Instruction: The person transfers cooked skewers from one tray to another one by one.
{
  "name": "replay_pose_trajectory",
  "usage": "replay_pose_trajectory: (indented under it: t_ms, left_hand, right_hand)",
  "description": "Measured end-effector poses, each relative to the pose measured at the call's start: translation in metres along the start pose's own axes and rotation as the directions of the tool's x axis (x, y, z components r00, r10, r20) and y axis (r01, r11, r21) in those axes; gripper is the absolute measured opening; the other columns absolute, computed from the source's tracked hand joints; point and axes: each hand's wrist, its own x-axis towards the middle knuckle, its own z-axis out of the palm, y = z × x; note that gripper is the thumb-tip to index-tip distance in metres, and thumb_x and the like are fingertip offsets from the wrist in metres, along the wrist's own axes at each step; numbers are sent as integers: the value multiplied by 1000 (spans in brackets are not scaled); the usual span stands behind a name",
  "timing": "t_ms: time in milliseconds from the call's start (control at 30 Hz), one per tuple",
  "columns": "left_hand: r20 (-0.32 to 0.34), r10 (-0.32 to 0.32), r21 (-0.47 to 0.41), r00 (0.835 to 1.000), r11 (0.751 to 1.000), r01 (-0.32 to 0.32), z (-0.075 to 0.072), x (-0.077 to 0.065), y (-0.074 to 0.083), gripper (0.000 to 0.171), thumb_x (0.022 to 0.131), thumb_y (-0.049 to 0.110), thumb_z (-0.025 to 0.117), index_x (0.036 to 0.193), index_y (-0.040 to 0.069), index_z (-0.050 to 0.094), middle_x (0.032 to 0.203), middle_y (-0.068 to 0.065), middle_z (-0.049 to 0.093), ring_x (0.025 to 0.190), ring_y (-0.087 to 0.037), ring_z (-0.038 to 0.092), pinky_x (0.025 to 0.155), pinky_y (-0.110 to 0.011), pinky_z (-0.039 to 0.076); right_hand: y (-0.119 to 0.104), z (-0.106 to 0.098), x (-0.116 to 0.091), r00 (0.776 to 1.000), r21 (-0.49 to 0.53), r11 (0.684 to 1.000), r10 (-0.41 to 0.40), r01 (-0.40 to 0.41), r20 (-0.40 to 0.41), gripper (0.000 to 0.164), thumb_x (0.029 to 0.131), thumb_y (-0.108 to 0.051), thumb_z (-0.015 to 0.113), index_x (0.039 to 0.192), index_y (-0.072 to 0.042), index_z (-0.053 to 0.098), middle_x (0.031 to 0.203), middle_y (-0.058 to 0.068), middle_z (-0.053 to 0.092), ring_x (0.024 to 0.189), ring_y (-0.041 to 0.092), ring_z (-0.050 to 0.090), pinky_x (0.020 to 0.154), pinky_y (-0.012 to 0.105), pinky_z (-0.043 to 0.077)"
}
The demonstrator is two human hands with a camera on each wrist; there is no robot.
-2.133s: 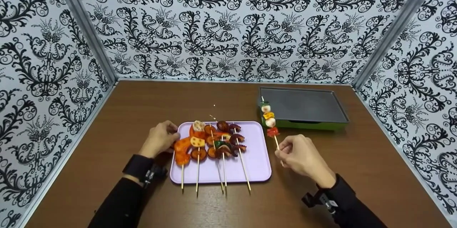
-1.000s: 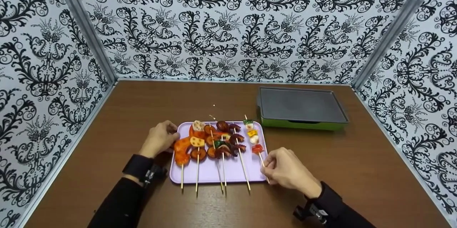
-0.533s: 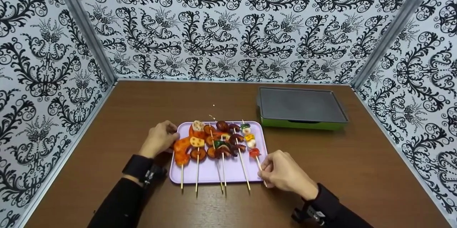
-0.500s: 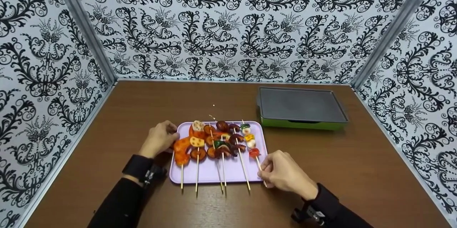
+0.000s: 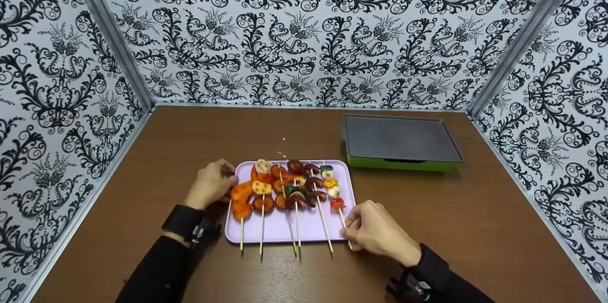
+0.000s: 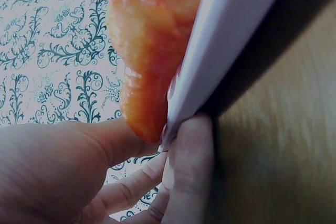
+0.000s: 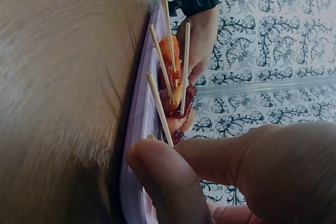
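Observation:
In the head view, my left hand [image 5: 213, 183] grips the left rim of a lilac tray [image 5: 275, 230]. The left wrist view has the thumb above that tray edge [image 6: 226, 35] and fingers beneath it, beside an orange piece of food [image 6: 152, 40]. My right hand [image 5: 380, 229] pinches the stick of a vegetable skewer [image 5: 333, 192] with green, yellow, white and red pieces. That skewer lies along the tray's right side, its stick reaching over the front rim. Several other skewers rest on the tray, among them an orange one [image 5: 242, 201] and a dark red one [image 5: 315, 184].
A grill with a dark flat plate [image 5: 401, 139] and green base [image 5: 422, 165] stands at the back right of the brown table [image 5: 228, 132]. Small pale crumbs [image 5: 282, 155] lie behind the tray. Patterned walls [image 5: 304, 32] enclose the table on the back and sides.
My right hand has brought the vegetable skewer leftward and down, from beside the grill onto the tray's right side, then slightly further left. The left hand has stayed at the tray's rim.

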Motion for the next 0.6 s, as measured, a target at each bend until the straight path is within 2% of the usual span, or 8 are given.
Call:
replay_pose_trajectory:
  t_ms: [433, 600]
  left_hand:
    - [-3, -2, 6, 1000, 1000, 2, -1, 1, -2, 28, 82, 24, 63, 108, 13, 58, 97, -12, 61, 69, -20, 63, 48, -32, 57]
    - [7, -6, -5, 1000, 1000, 6, 0, 0, -1, 28, 82, 23, 63, 108, 13, 57, 98, -12, 60, 69, -20, 64, 49, -33, 58]
  right_hand:
    - [-1, 1, 0, 1000, -84, 996, -20, 20, -8, 17, 72, -28, 75, 69, -17, 61, 60, -4, 64, 45, 6, 59, 41, 23, 50]
    - [-1, 1, 0, 1000, -79, 996, -27, 28, 5, 17, 73, -30, 74, 71, -18, 63, 61, -5, 65, 45, 7, 60, 41, 23, 50]
